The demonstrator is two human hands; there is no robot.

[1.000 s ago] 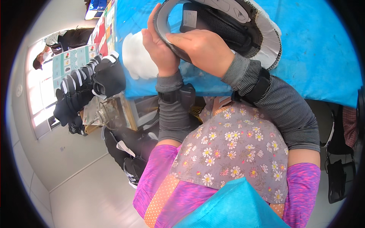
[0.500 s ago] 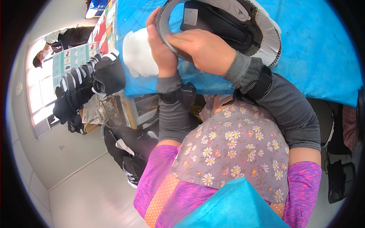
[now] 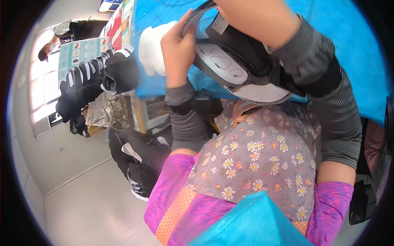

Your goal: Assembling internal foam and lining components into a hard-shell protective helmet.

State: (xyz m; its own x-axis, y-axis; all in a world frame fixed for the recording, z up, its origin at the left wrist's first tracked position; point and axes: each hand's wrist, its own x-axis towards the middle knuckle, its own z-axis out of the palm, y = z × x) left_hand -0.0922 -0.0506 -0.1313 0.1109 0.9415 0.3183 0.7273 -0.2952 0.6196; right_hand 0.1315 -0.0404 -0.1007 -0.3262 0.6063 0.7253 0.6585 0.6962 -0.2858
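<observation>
A black shoe upper (image 3: 262,80) with a mesh tongue, a white label and pale lining is held over the blue-covered table. My left hand (image 3: 178,51) is closed on its grey-edged rim at the left, thumb and fingers pinching the band. Reaching across the top of the upper is my right hand (image 3: 256,18). It is smeared by motion and its fingers run toward the upper edge of the view, so their grip is hidden. White oval patches with drawn outlines show inside the upper.
White soft pieces (image 3: 152,48) lie beside my left hand on the blue table cover (image 3: 344,53). A row of black shoe uppers (image 3: 84,82) stands at the left, with more black uppers (image 3: 139,160) below the table edge. Near them is a metal machine part (image 3: 117,110).
The upper has turned and tilted, so its pale edge now faces me and the drawn patches lie lower left. My right hand has moved up and right, while my left still pinches the rim.
</observation>
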